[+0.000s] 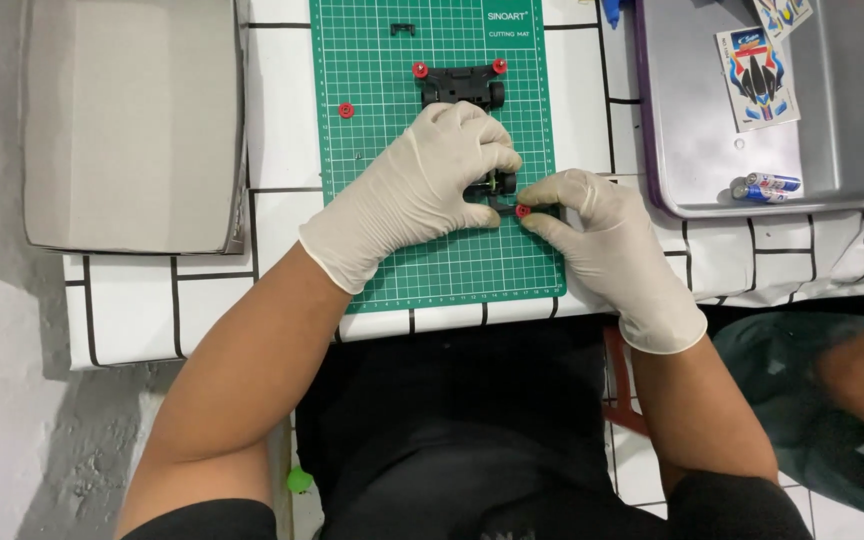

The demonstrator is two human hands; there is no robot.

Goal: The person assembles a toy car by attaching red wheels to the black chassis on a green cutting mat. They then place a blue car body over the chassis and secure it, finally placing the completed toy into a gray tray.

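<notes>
Our left hand (422, 185) curled over the black toy car chassis (472, 100) on the green cutting mat (382, 60), gripping it. Our right hand (602, 240) pinched a red roller (523, 211) at its near end. A metal tray (832, 120) holding two batteries (767, 187) sat on the table (282, 150).

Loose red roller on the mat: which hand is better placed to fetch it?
Probably the left. The loose red roller lies on the green mat left of the left hand, which only steadies the black chassis; the right hand pinches another red roller.
</notes>
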